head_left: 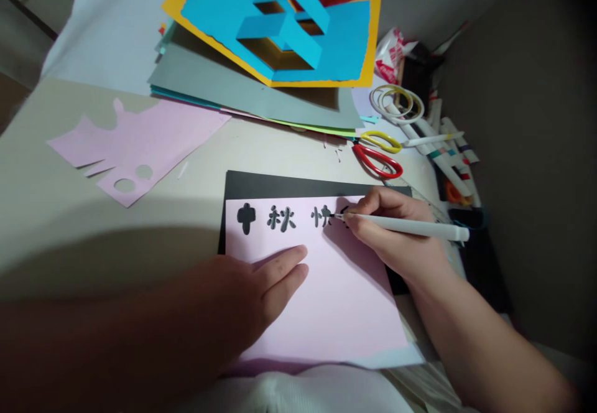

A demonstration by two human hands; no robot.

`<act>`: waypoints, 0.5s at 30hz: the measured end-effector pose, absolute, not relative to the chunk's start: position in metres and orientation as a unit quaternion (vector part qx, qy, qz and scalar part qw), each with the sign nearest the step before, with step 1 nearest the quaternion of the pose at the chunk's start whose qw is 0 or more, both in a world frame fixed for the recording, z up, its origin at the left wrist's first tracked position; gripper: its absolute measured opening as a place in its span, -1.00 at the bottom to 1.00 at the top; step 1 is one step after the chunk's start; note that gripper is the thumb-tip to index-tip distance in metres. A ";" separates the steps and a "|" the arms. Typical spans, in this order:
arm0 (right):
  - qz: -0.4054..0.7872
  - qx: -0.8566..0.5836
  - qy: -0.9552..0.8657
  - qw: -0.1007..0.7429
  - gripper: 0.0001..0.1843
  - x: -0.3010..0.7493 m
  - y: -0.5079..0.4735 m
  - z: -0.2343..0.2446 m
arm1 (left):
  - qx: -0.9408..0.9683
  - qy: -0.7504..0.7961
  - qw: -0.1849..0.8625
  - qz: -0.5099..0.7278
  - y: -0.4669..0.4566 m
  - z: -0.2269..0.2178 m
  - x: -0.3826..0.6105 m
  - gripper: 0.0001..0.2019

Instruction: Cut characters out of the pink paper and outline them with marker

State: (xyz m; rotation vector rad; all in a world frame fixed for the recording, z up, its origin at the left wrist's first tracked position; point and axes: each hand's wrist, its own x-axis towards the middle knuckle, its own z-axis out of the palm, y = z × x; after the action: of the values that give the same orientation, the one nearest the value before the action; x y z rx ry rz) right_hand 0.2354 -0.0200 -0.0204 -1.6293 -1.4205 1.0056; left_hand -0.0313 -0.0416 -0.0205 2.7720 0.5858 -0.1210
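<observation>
A pink sheet of paper (317, 313) lies before me, with bold black Chinese characters (281, 218) in a row along its top edge. My right hand (396, 223) grips a white marker (415, 226), its black tip at the third character. The fourth character is partly hidden by my fingers. My left hand (265, 285) lies flat on the pink sheet below the characters, with two fingers stretched out. Under the pink sheet, a black sheet (289, 184) shows along the top and sides.
A cut pink paper scrap (135, 139) lies at the left. Behind stand a blue-and-yellow pop-up card (209, 9) and stacked coloured paper (252, 99). Red-and-yellow-handled scissors (380, 161), tape rolls (396, 103) and several markers (443, 164) are at the right.
</observation>
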 end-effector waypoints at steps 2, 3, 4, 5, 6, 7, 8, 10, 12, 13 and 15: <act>0.389 -0.635 -0.559 0.365 -0.75 0.235 -0.020 -0.020 | 0.966 0.206 0.153 -0.044 -0.042 -0.021 -0.031 -0.24; 0.384 -0.635 -0.563 0.363 -0.75 0.235 -0.020 -0.019 | 0.965 0.207 0.154 -0.044 -0.042 -0.021 -0.032 -0.24; 0.377 -0.636 -0.568 0.361 -0.75 0.235 -0.020 -0.019 | 0.965 0.208 0.155 -0.041 -0.043 -0.022 -0.032 -0.24; 0.370 -0.637 -0.573 0.359 -0.75 0.235 -0.020 -0.019 | 0.964 0.209 0.157 -0.040 -0.043 -0.022 -0.032 -0.25; 0.366 -0.638 -0.576 0.357 -0.75 0.235 -0.020 -0.019 | 0.964 0.209 0.160 -0.038 -0.043 -0.022 -0.032 -0.25; 0.364 -0.638 -0.577 0.356 -0.75 0.236 -0.020 -0.019 | 0.964 0.209 0.162 -0.035 -0.043 -0.021 -0.032 -0.25; 0.363 -0.638 -0.578 0.356 -0.74 0.236 -0.020 -0.019 | 0.964 0.208 0.163 -0.032 -0.042 -0.021 -0.032 -0.25; 0.367 -0.636 -0.577 0.356 -0.73 0.237 -0.020 -0.020 | 0.964 0.205 0.164 -0.036 -0.041 -0.019 -0.032 -0.26; 0.372 -0.632 -0.579 0.358 -0.73 0.238 -0.020 -0.020 | 0.965 0.205 0.161 -0.037 -0.041 -0.018 -0.031 -0.28; 0.376 -0.629 -0.578 0.359 -0.73 0.238 -0.020 -0.020 | 0.965 0.206 0.158 -0.037 -0.041 -0.017 -0.031 -0.29; 0.385 -0.624 -0.577 0.360 -0.74 0.238 -0.020 -0.020 | 0.965 0.207 0.155 -0.037 -0.041 -0.017 -0.030 -0.31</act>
State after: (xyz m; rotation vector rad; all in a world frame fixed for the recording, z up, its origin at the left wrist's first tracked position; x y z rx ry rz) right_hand 0.2378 -0.0198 -0.0199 -1.6097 -1.4864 0.9916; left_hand -0.0300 -0.0408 -0.0173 2.7655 0.5923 -0.1065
